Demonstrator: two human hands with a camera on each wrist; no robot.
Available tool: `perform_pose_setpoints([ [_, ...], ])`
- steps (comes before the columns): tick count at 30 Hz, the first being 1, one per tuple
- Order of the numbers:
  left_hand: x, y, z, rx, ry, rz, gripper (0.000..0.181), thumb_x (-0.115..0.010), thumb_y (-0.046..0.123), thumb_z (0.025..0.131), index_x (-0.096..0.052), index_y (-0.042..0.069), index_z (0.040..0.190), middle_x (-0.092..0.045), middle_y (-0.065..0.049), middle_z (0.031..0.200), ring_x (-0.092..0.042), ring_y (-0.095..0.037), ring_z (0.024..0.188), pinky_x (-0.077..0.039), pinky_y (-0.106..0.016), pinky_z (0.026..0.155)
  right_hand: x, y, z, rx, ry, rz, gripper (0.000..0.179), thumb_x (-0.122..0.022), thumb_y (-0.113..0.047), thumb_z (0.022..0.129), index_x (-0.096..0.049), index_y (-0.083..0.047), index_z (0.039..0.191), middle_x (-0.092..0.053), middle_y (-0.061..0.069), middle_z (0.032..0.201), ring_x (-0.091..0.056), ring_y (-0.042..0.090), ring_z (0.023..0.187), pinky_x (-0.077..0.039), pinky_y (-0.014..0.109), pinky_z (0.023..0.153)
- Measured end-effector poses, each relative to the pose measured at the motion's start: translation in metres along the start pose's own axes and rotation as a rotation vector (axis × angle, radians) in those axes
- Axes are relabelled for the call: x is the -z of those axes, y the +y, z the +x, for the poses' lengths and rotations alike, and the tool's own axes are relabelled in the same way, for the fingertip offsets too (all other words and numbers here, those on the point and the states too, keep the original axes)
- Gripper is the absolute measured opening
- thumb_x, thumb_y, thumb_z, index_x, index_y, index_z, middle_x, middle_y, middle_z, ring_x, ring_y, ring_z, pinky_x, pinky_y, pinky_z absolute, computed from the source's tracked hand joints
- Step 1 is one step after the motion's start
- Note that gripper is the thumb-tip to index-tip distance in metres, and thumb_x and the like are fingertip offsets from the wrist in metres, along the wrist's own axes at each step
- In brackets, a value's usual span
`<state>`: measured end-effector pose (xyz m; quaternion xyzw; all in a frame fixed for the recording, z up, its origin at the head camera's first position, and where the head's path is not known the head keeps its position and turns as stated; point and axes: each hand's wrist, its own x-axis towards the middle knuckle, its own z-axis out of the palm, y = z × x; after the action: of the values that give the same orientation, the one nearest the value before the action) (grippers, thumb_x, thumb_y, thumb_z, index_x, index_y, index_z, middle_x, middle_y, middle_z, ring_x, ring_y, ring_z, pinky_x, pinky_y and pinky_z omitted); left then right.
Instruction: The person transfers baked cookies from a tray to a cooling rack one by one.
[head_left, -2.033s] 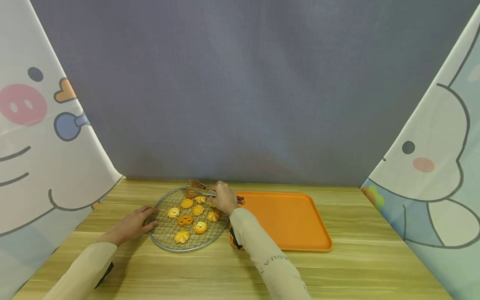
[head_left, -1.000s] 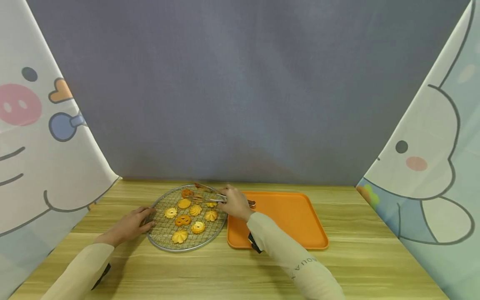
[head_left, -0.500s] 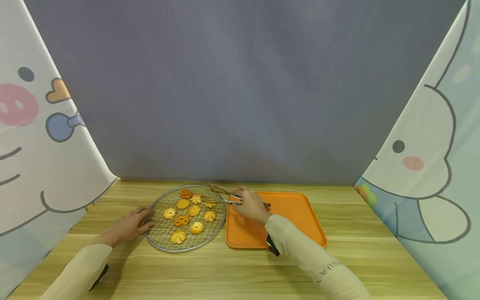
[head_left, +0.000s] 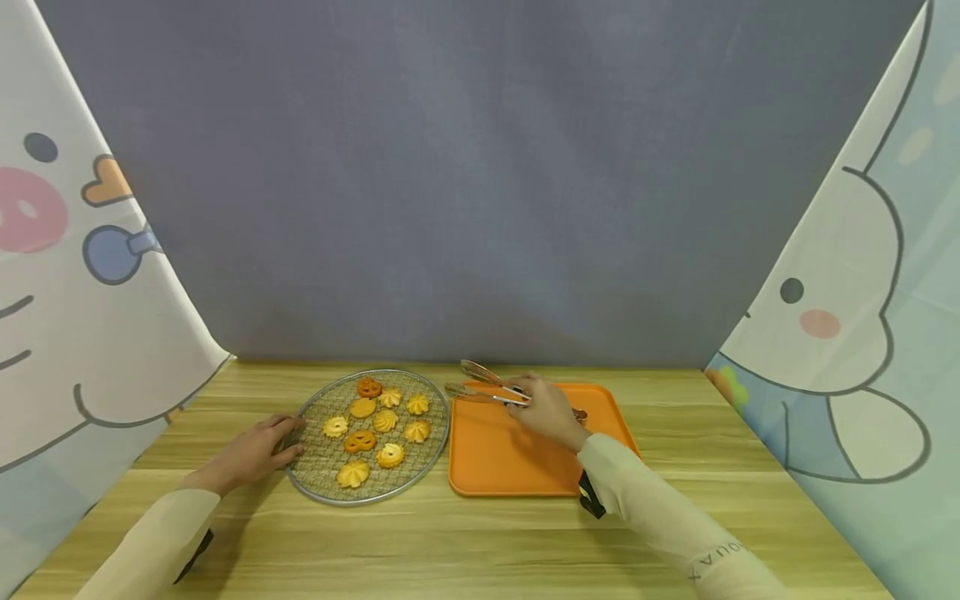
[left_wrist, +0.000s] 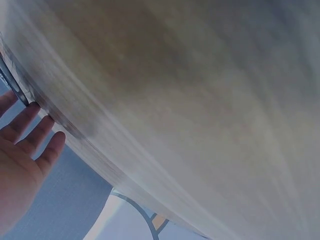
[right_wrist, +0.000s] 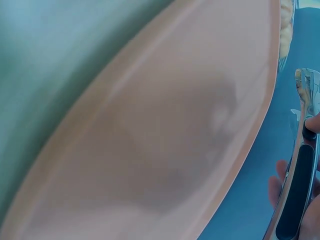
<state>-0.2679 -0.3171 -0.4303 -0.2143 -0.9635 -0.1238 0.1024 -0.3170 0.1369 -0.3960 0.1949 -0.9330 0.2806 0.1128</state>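
My left hand [head_left: 251,454] touches the left rim of a round wire rack [head_left: 322,483], its fingers nearly straight in the left wrist view. On the rack lie several cookies: two pretzel-shaped ones [head_left: 360,442], a plain round one [head_left: 362,407], and piped ones such as the flower-shaped cookie [head_left: 352,474]. My right hand [head_left: 551,410] grips metal tongs [head_left: 510,400] with dark grips, held over an orange tray [head_left: 487,462]. Their tips point left and stand apart, with no cookie visible between them. The right wrist view shows fingers around the dark grip [right_wrist: 295,195].
The orange tray stands just right of the rack on a wood-grain table [head_left: 420,550]. A grey cloth backdrop [head_left: 480,208] rises behind the table. Printed cartoon panels [head_left: 847,333] stand at both sides.
My right hand has carried the tongs rightward from the back of the rack to above the orange tray. The cookies keep their places, and my left hand stays at the rim.
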Motion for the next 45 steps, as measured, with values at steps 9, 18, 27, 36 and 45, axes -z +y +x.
perform_pose_setpoints([
  [9, 0.001, -0.001, 0.000, 0.009, -0.010, 0.006, 0.045, -0.064, 0.023, 0.085, -0.054, -0.004, 0.120, -0.054, -0.026, 0.117, -0.054, -0.048, 0.099, -0.047, -0.058, 0.078, 0.021, 0.030, -0.018, -0.097, 0.020, 0.039, 0.040, -0.071, -0.016, 0.078, -0.063, -0.013, 0.117, -0.058, 0.010, 0.115, -0.059, 0.012, 0.071, -0.045, 0.023, 0.051],
  [18, 0.001, -0.002, 0.000, -0.014, 0.012, 0.007, 0.045, -0.065, 0.022, 0.085, -0.055, -0.004, 0.119, -0.055, -0.026, 0.115, -0.056, -0.045, 0.098, -0.048, -0.055, 0.078, 0.037, 0.056, -0.033, -0.070, 0.071, 0.020, 0.043, -0.072, -0.013, 0.077, -0.062, -0.007, 0.118, -0.060, 0.015, 0.108, -0.062, 0.023, 0.083, -0.052, 0.033, 0.064],
  [27, 0.003, 0.001, 0.000, 0.003, 0.004, 0.010, 0.044, -0.065, 0.023, 0.084, -0.056, -0.003, 0.118, -0.055, -0.024, 0.115, -0.057, -0.044, 0.099, -0.049, -0.054, 0.078, 0.050, 0.084, -0.045, -0.098, 0.114, -0.047, 0.041, -0.070, -0.014, 0.077, -0.063, -0.004, 0.116, -0.060, 0.017, 0.105, -0.054, 0.020, 0.074, -0.043, 0.028, 0.058],
  [36, 0.004, 0.004, 0.000, -0.018, 0.020, 0.007, 0.042, -0.066, 0.021, 0.083, -0.056, -0.004, 0.116, -0.057, -0.024, 0.113, -0.058, -0.044, 0.096, -0.049, -0.054, 0.077, 0.071, 0.109, -0.054, -0.202, 0.169, -0.067, 0.042, -0.066, -0.014, 0.080, -0.059, 0.003, 0.118, -0.057, 0.026, 0.111, -0.059, 0.028, 0.078, -0.047, 0.031, 0.057],
  [45, 0.004, 0.003, 0.000, -0.007, 0.016, 0.007, 0.043, -0.066, 0.022, 0.084, -0.056, -0.003, 0.117, -0.056, -0.024, 0.114, -0.057, -0.044, 0.097, -0.049, -0.054, 0.077, 0.086, 0.132, -0.065, -0.264, 0.209, -0.107, 0.041, -0.063, -0.016, 0.083, -0.058, 0.007, 0.116, -0.055, 0.031, 0.109, -0.060, 0.030, 0.075, -0.046, 0.033, 0.053],
])
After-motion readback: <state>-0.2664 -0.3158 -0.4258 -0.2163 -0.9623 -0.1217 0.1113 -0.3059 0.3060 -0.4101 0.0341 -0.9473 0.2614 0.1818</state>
